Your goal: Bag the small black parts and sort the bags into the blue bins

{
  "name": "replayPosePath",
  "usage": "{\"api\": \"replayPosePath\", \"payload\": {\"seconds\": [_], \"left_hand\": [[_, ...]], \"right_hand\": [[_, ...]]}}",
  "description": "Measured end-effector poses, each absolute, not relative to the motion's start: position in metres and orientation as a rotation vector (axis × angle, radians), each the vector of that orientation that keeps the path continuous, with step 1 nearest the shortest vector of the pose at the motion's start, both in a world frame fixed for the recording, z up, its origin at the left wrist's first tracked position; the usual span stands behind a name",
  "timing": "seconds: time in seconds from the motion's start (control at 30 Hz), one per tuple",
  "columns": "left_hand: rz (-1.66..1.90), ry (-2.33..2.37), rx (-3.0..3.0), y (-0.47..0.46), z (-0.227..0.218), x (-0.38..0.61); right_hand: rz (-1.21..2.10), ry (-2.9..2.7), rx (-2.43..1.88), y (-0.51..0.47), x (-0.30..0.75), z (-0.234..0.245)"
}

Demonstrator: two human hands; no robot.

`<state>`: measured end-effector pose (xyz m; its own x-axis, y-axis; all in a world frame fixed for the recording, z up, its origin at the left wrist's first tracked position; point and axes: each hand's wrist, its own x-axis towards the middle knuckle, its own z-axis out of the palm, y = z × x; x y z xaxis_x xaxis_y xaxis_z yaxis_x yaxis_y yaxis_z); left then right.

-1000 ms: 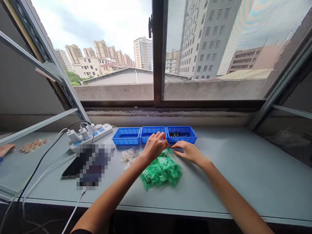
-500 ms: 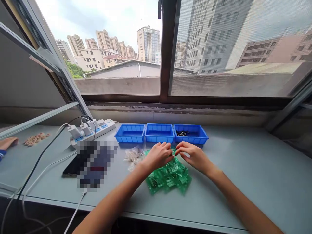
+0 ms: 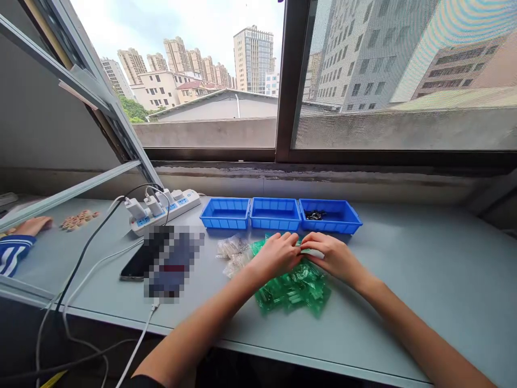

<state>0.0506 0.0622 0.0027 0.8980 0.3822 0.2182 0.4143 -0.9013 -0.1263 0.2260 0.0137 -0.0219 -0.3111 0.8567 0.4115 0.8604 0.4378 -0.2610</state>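
Note:
My left hand (image 3: 281, 252) is closed above a pile of green plastic packets (image 3: 293, 291), its fingers bent toward my right hand (image 3: 332, 256). The fingertips of both hands meet over the upper part of the pile. Whatever they pinch between them is hidden or too small to name. Left of the pile, close to my left wrist, lie several clear plastic packets (image 3: 234, 253). Just beyond my hands, the right-hand blue bin (image 3: 341, 221) contains small dark pieces (image 3: 315, 214).
Two more blue bins, a left one (image 3: 225, 222) and a middle one (image 3: 275, 222), stand in the same row. Leftward are a white power strip (image 3: 177, 207), a dark phone (image 3: 139, 264) and cables. Another person's hand (image 3: 35, 224) rests near small tan pieces (image 3: 79, 220) behind a metal bar.
My fingertips have come together, closing the small gap between my hands. The whole view has shifted, and more of the other person's striped sleeve shows.

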Motion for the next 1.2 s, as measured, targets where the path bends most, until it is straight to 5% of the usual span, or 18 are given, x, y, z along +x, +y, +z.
{"api": "replayPosePath", "payload": {"seconds": [0.3,0.63,1.2], "left_hand": [[-0.415,-0.655,-2.846,0.066,0.006,0.048],[-0.809,-0.649,-2.741,0.066,0.009,0.05],[-1.114,-0.546,-2.553,0.072,0.01,0.048]], "right_hand": [[0.131,-2.087,-1.436,0.015,0.221,-0.026],[0.865,-1.288,-1.277,0.016,0.211,-0.008],[1.253,-0.712,-1.113,0.009,0.205,0.012]]}}
